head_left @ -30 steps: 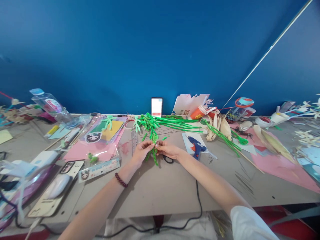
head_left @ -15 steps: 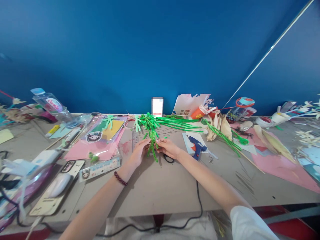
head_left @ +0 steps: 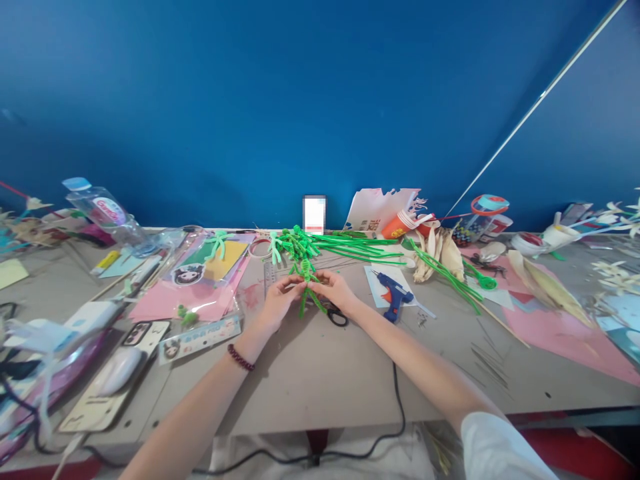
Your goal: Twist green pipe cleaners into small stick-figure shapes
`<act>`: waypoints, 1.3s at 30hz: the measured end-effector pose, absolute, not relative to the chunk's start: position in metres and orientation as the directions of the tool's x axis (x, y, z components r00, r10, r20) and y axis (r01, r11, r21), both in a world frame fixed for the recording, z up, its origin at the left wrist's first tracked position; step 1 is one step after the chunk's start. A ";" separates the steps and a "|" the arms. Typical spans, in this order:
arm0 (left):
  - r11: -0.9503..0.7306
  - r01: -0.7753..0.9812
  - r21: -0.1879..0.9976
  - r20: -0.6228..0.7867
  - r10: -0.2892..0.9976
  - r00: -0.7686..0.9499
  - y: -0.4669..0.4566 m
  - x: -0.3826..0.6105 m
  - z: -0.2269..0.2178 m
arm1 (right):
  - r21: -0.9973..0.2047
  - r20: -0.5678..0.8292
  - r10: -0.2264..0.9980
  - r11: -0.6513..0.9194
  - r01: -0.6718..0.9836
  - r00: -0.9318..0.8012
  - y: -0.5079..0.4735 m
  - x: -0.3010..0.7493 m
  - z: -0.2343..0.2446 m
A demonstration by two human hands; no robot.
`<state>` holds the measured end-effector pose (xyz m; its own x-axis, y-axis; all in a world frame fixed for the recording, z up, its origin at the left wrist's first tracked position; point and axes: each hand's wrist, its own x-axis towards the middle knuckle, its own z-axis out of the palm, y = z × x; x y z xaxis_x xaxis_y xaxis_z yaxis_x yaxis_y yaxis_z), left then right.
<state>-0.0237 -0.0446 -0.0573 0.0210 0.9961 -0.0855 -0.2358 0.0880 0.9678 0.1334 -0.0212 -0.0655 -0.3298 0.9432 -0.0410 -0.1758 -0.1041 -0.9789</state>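
Note:
Between both hands is a small figure of twisted green pipe cleaners point(head_left: 307, 268), with strands sticking out above and below the fingers. My left hand point(head_left: 283, 298) pinches it from the left, thumb and fingertips at its middle. From the right, my right hand point(head_left: 334, 293) grips the same piece. Just behind lies a heap of green pipe-cleaner pieces point(head_left: 296, 241), with long green stems point(head_left: 363, 248) running off to the right. Black-handled scissors point(head_left: 337, 318) rest beside my right hand, their blades partly hidden.
A blue glue gun point(head_left: 397, 295) lies on white paper to the right, its cord crossing the table. Pink paper and a plastic packet point(head_left: 220, 257) lie left, near a phone point(head_left: 143, 333), a mouse point(head_left: 119, 370) and a water bottle point(head_left: 107, 210). Paper cups point(head_left: 400, 225) lie at the back.
My fingers have shifted on the green figure and moved closer together. Its lower strands now spread apart, one pointing to the right, where before they hung down.

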 end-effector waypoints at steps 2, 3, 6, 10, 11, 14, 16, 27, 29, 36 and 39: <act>0.025 -0.111 0.994 -0.026 1.000 -0.012 -0.046 -0.023 -0.056 | -0.985 -0.011 0.948 -0.064 -0.158 -0.317 -0.021 0.133 -0.068; 0.000 -0.073 0.997 -0.002 1.000 -0.017 -0.046 -0.023 -0.056 | -0.986 -0.007 0.949 -0.059 -0.156 -0.316 -0.021 0.133 -0.068; -0.092 -0.011 0.996 0.091 0.994 -0.055 -0.048 -0.023 -0.054 | -0.989 -0.004 0.954 -0.047 -0.137 -0.301 -0.021 0.133 -0.068; -0.353 0.259 0.899 0.389 0.915 -0.104 -0.048 -0.029 -0.052 | -0.994 0.027 0.961 -0.003 -0.106 -0.276 -0.022 0.133 -0.065; -0.424 0.353 0.834 0.477 0.876 -0.076 -0.046 -0.032 -0.052 | -0.995 0.024 0.958 -0.005 -0.100 -0.286 -0.023 0.133 -0.064; -0.575 0.579 0.578 0.676 0.735 0.056 -0.042 -0.040 -0.052 | -0.995 -0.011 0.953 -0.042 -0.096 -0.304 -0.024 0.132 -0.061; -0.623 0.658 0.423 0.743 0.654 0.142 -0.039 -0.045 -0.053 | -0.992 -0.024 0.957 -0.058 -0.109 -0.288 -0.025 0.131 -0.059; -0.645 0.743 0.179 0.754 0.575 0.317 -0.037 -0.049 -0.052 | -0.995 -0.013 0.950 -0.044 -0.091 -0.311 -0.027 0.131 -0.056; -0.648 0.742 0.173 0.772 0.557 0.307 -0.037 -0.050 -0.053 | -0.996 0.000 0.948 -0.028 -0.083 -0.319 -0.027 0.132 -0.057; -0.633 0.738 0.236 0.774 0.581 0.251 -0.041 -0.048 -0.051 | -0.989 0.000 0.958 -0.043 -0.142 -0.288 -0.030 0.127 -0.057; -0.619 0.745 0.249 0.768 0.595 0.238 -0.044 -0.045 -0.050 | -0.988 -0.020 0.964 -0.060 -0.145 -0.267 -0.033 0.124 -0.056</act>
<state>-0.0452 -0.0439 -0.0500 0.2376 0.5947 0.7680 0.7450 -0.6189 0.2487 0.1240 -0.0328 -0.0563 -0.2670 0.9635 -0.0197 -0.1451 -0.0604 -0.9876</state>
